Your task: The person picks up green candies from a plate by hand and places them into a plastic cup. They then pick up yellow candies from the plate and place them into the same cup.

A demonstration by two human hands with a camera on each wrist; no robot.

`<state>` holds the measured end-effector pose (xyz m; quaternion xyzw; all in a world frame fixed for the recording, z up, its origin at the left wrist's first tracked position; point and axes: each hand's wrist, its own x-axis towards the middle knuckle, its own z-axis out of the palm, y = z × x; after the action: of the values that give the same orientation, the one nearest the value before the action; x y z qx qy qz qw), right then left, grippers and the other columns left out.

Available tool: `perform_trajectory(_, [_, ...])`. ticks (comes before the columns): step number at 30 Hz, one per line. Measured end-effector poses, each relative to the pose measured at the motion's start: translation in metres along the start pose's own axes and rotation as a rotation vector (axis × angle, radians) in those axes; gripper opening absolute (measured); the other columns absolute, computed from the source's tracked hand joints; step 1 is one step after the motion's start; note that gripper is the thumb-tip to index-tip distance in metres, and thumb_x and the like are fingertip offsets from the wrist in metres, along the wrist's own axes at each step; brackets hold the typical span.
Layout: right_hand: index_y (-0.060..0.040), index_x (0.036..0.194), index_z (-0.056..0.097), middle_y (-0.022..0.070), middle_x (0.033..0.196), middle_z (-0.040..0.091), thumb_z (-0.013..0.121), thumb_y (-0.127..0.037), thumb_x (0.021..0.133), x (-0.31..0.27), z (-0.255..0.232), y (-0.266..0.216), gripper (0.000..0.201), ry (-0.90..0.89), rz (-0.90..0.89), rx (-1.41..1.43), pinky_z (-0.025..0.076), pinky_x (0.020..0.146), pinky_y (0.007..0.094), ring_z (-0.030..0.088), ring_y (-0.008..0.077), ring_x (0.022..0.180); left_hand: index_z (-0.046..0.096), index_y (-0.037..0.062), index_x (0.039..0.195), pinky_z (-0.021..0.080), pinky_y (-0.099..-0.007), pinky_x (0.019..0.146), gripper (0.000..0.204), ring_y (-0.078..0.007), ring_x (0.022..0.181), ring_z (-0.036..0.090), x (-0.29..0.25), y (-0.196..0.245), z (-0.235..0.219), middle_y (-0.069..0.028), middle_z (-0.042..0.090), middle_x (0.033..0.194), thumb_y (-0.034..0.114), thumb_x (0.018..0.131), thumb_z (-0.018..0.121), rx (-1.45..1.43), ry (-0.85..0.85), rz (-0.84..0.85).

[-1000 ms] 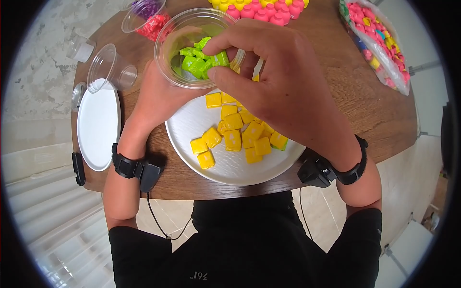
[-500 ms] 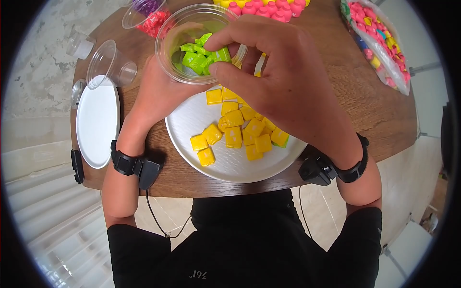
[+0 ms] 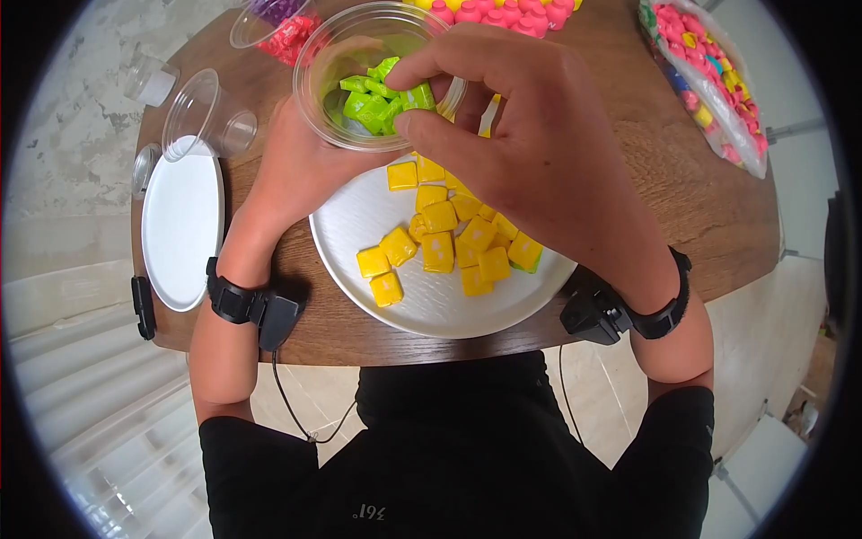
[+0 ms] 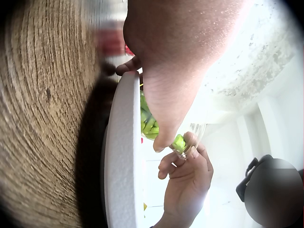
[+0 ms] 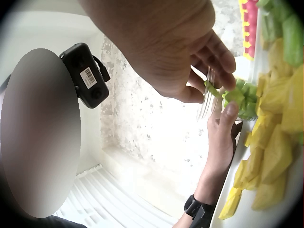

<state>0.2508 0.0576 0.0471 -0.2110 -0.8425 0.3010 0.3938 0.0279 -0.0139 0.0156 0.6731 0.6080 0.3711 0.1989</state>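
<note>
My left hand (image 3: 301,171) grips a clear plastic cup (image 3: 316,97) over the far side of a round white plate (image 3: 346,238). Several green wrapped candies (image 3: 366,110) lie inside the cup. At its right side my right hand (image 3: 543,144) pinches one green candy (image 3: 417,97) between thumb and fingers, within the cup's mouth; the left wrist view also shows this candy (image 4: 179,142) between the fingertips. Yellow wrapped candies (image 3: 438,251) are spread over the plate, some hidden under the right hand. A bit of green shows beneath one yellow candy at the plate's right.
To the left, an empty clear cup (image 3: 193,112) lies tilted by an oval white plate (image 3: 182,234). Cups with red candies (image 3: 292,40) and purple pieces (image 3: 277,9) stand farther back. Pink bottle-shaped pieces (image 3: 512,13) line the far edge; a bag of colourful pieces (image 3: 709,81) lies right.
Both hands and the cup sit slightly higher in the head view, as the whole scene shifts a little upward. The left hand's grip and the right hand's pinch look the same.
</note>
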Motion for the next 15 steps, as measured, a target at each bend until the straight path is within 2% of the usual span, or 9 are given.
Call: perform_trajectory(15, [-0.0021,0.104,0.077,0.0067,0.092,0.074,0.079,-0.013,0.088,-0.0007,-0.001,0.0018,0.019,-0.005,-0.005,0.002,0.053,0.064,0.0284,0.067,0.0132,0.069,0.054,0.0082,0.152,0.048,-0.0367,0.114,0.083,-0.0193,0.131,0.062,0.001,-0.0003,0.0006,-0.0073,0.065,0.144,0.008,0.078,0.091,0.005,-0.006,0.006])
